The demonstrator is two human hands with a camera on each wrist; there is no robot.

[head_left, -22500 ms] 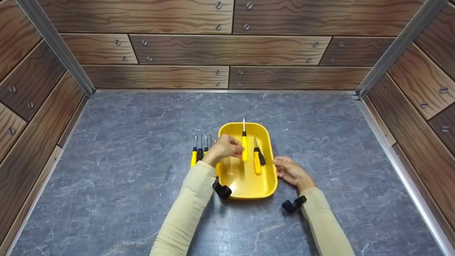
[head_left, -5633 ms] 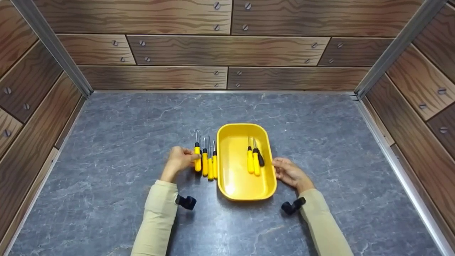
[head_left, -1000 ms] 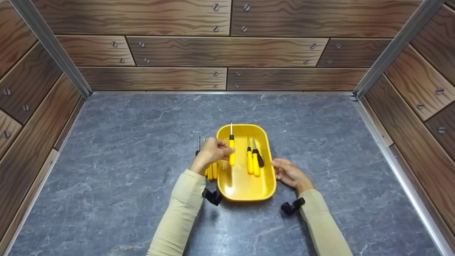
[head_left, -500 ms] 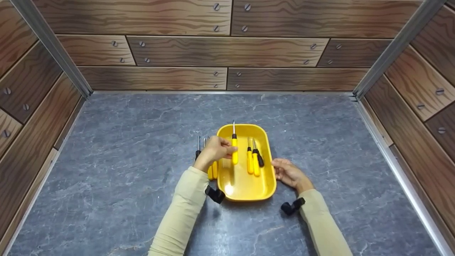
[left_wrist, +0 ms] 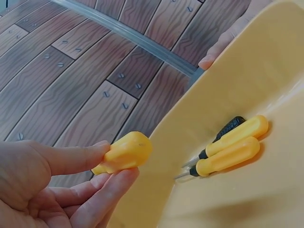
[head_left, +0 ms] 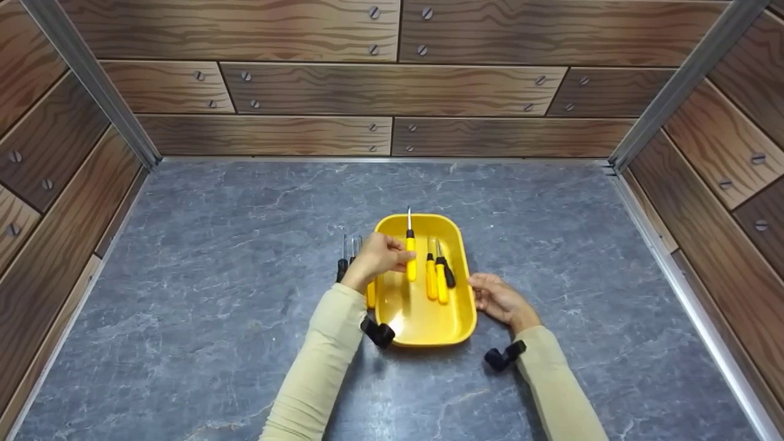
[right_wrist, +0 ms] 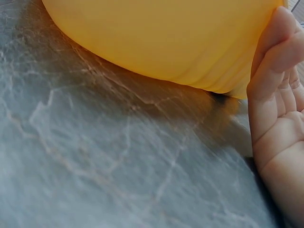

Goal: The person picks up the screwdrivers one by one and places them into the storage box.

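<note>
My left hand [head_left: 381, 254] pinches the yellow handle of a screwdriver [head_left: 411, 257] between thumb and fingers. The screwdriver hangs over the yellow tray [head_left: 425, 334], blade pointing away from me. In the left wrist view its handle [left_wrist: 130, 151] faces the camera end-on. Inside the tray, toward its right side, lie two yellow-handled screwdrivers [head_left: 441, 288] and a black-handled screwdriver [head_left: 451, 277] side by side. Against the tray's outer right wall rest the fingertips of my right hand [head_left: 499, 297], and the right wrist view shows this hand beside the wall [right_wrist: 166, 42].
Left of the tray more screwdrivers lie in a row, among them a black-handled one [head_left: 342, 269]; my left hand and sleeve partly cover them. The grey marbled surface [head_left: 214, 275] is bounded by wood-patterned walls [head_left: 306, 135] and metal edging.
Earlier, my left hand gripped a yellow-handled screwdriver at the row's left end. It has since carried it rightward over the tray, drifting slightly farther right lately. The right hand stays put.
</note>
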